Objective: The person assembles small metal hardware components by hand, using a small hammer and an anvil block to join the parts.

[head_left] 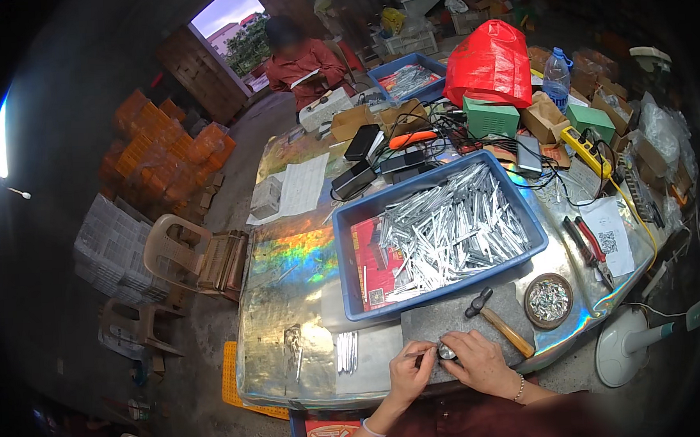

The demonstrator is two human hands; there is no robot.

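My left hand (410,374) is closed in a pinch on a thin dark metal strip (415,354) at the near edge of the grey stone slab (429,324). Close beside it, my right hand (481,363) has its fingers closed on a small round silvery metal piece (446,352). The fingertips of both hands almost meet there. A hammer (501,325) with a wooden handle lies on the slab just beyond my right hand. To the left of my hands is a neat row of thin silvery strips (346,352). A large blue tray (441,299) beyond the slab holds a heap of similar strips.
A round bowl (531,314) of small metal bits stands right of the hammer. Red-handled pliers (588,243) lie farther right. Black cables, boxes and a red bag (490,62) crowd the far side. Another person (306,68) sits beyond the table. A white fan (625,347) stands at right.
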